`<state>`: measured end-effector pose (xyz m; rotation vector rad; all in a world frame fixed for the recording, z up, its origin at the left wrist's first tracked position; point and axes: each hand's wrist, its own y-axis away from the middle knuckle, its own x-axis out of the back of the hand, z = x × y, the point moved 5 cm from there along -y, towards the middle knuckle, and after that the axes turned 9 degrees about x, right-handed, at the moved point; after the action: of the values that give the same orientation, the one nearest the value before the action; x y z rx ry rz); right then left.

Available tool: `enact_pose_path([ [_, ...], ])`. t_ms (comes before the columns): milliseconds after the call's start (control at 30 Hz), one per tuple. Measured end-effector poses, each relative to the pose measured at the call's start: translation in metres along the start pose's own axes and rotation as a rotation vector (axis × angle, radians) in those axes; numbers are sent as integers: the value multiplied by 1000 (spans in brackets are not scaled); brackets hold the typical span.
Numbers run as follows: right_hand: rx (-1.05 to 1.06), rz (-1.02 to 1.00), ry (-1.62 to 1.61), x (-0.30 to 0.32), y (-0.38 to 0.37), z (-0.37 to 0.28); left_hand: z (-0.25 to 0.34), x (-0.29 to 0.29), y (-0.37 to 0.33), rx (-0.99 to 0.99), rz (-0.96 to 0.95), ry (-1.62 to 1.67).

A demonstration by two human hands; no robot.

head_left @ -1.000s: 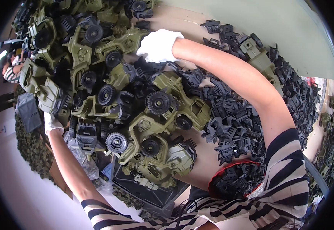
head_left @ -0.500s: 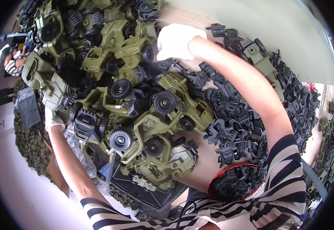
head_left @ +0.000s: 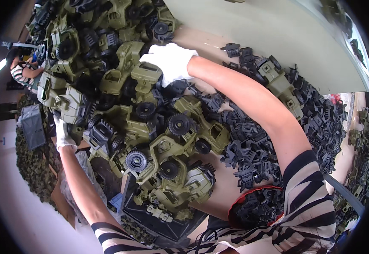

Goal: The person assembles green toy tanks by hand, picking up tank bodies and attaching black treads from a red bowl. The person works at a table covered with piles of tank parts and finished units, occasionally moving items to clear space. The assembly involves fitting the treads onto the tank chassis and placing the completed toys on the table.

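A heap of olive-green toy vehicles with black wheels fills the middle and far left. My left hand (head_left: 65, 136), in a white glove, grips the lower edge of a green toy vehicle (head_left: 68, 100) at the heap's left side; its fingertips are partly hidden beneath it. My right hand (head_left: 169, 62), also gloved, reaches over the end of another green toy vehicle (head_left: 145, 75) near the back. Its fingers lie across the top and the thumb points down beside it. Nearer me, a toy vehicle (head_left: 167, 139) lies with its wheels upward.
Loose black plastic parts (head_left: 260, 144) are piled at the right, with a red-rimmed container (head_left: 234, 207) of them near me. A pale panel (head_left: 269, 38) stands behind. Grey crate (head_left: 32, 127) at left; dark crate (head_left: 163, 224) below the heap. Another person (head_left: 23, 72) works far left.
My right hand has moved left and come down onto a toy vehicle. The left hand stays at its vehicle. The whole view has shifted slightly.
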<state>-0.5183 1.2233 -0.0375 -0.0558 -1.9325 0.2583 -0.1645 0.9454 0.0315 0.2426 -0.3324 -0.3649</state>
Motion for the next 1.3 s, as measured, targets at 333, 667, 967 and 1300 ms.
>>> enact_pose_path([
  [333, -87, -102, 113, 13, -12, -15, 1, -3, 9, 72, 79, 32],
  [667, -110, 213, 157, -16, -2, 9, -4, 15, 0, 84, 117, 28],
  [967, -140, -321, -506, -21, 41, -12, 1, 3, 2, 42, 134, 8],
  [1300, -262, -589, -476, -40, 28, -30, -9, 16, -13, 63, 75, 11],
])
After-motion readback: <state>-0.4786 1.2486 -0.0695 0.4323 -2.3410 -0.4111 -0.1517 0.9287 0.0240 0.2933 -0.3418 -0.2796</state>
